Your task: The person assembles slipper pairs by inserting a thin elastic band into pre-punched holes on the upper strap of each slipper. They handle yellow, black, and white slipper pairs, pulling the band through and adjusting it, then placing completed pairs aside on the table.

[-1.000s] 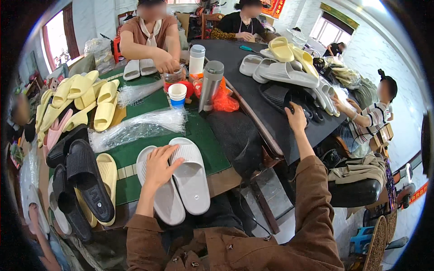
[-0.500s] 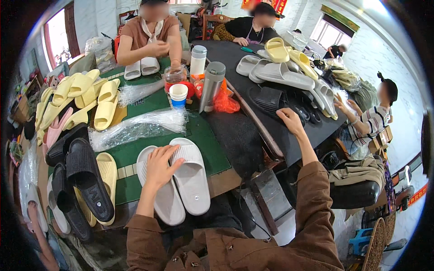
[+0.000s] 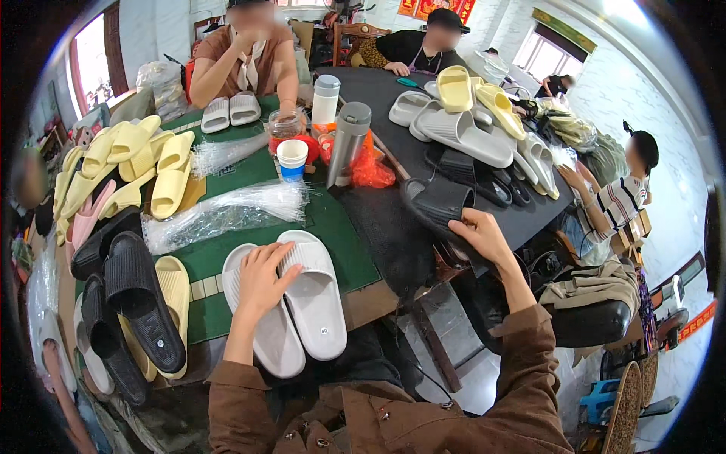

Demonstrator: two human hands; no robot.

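Observation:
A pair of light grey slide slippers lies side by side at the near edge of the table: a left slipper [image 3: 278, 344] and a right slipper [image 3: 319, 306]. Across their ribbed straps rests my left hand [image 3: 262, 277], its fingers spread and flat. My right hand [image 3: 484, 236] grips a black slide slipper [image 3: 437, 200] by its rim and holds it tilted over the edge of the dark table. Behind it, more black slippers [image 3: 503, 189] lie beneath a heap of grey slippers [image 3: 469, 136] and yellow slippers [image 3: 455, 89].
Yellow slippers [image 3: 172, 178] and black slippers [image 3: 140, 291] are piled at left. Bundles of clear plastic strips [image 3: 227, 216] lie on the green mat [image 3: 340, 250]. A steel flask [image 3: 350, 144], paper cups [image 3: 292, 160], a jar [image 3: 286, 129] and a white bottle [image 3: 326, 98] stand mid-table. Co-workers sit around.
My right hand has closed on the black slipper and drawn it off the far pile towards me. My left hand stays on the grey pair. The co-worker opposite has raised a hand.

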